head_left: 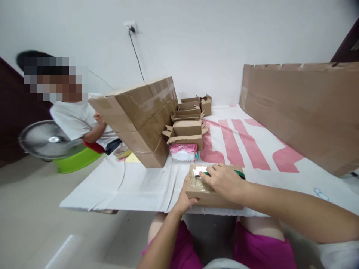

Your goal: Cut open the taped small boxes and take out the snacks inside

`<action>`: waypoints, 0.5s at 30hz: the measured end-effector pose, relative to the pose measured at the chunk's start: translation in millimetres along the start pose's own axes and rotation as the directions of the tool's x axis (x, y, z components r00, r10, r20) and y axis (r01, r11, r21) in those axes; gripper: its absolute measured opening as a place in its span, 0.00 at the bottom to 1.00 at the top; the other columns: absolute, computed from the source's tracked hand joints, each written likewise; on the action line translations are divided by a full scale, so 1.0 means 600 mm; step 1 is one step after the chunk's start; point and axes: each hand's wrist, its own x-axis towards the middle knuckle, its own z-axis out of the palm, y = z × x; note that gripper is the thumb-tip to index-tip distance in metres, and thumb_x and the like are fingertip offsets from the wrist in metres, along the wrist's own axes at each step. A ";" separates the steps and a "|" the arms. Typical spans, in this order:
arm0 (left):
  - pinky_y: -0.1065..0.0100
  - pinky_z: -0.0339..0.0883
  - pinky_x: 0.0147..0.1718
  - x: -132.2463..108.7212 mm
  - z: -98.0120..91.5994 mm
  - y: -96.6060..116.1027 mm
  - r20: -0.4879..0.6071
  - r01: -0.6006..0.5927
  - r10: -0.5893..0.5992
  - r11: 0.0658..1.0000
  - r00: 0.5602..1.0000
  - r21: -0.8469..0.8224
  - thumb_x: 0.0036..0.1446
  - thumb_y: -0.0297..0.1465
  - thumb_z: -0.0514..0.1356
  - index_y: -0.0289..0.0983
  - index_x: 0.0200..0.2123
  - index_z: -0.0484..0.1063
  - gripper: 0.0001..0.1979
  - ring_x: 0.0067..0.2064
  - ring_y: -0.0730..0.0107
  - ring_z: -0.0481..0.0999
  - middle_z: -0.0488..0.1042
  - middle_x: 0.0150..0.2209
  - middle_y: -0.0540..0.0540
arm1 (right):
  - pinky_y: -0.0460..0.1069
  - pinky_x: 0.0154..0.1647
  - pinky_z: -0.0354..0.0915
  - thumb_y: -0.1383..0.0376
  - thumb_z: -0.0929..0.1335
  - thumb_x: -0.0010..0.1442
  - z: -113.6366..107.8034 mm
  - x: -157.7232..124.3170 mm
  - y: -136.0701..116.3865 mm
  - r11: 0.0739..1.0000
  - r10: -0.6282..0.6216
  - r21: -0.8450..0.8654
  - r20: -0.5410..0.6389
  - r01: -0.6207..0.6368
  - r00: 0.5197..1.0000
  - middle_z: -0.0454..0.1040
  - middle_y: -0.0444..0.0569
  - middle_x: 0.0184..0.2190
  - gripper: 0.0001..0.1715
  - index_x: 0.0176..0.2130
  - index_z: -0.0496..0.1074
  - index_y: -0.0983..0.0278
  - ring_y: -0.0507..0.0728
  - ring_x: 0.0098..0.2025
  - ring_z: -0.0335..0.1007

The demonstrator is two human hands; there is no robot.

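Two hands on one cardboard box (213, 198), and I'd say the thing to watch is how the tool sits against it. The box lies at the near edge of the desk (140, 190), long axis running left to right in front of you. Your right hand (223, 181) is over the top, fingers wrapped on a green-handled tool (240, 174) lying roughly along that axis, dark tip pointing left at the shiny tape (193, 184). Your left hand (183, 196) grips the left end, thumb on the front face, so it's the nearer one to that taped end. The box is directly under your right palm.
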 end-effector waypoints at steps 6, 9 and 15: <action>0.47 0.57 0.60 0.000 0.002 0.002 -0.008 0.012 -0.012 1.000 1.000 -0.028 0.31 0.55 0.71 0.38 0.66 0.47 0.63 0.62 0.40 0.63 0.61 0.63 0.32 | 0.51 0.35 0.58 0.69 0.64 0.63 0.005 -0.019 0.014 0.999 -0.035 -0.038 0.016 0.036 0.999 0.75 0.55 0.39 0.20 0.55 0.66 0.65 0.58 0.39 0.70; 0.47 0.55 0.61 0.001 0.002 0.003 -0.003 0.005 -0.005 1.000 1.000 -0.030 0.31 0.54 0.71 0.38 0.66 0.47 0.62 0.62 0.40 0.62 0.60 0.63 0.32 | 0.51 0.35 0.58 0.69 0.64 0.64 0.008 -0.026 0.020 0.998 -0.036 -0.049 -0.012 0.035 0.999 0.75 0.54 0.39 0.21 0.56 0.65 0.64 0.58 0.39 0.70; 0.48 0.56 0.61 0.002 0.004 0.006 0.003 0.026 -0.026 0.998 1.000 -0.060 0.30 0.56 0.71 0.38 0.66 0.47 0.64 0.62 0.40 0.62 0.61 0.63 0.32 | 0.51 0.33 0.56 0.69 0.64 0.63 0.007 -0.054 0.038 0.997 -0.004 -0.082 0.029 0.006 1.000 0.75 0.52 0.36 0.16 0.52 0.69 0.63 0.57 0.36 0.70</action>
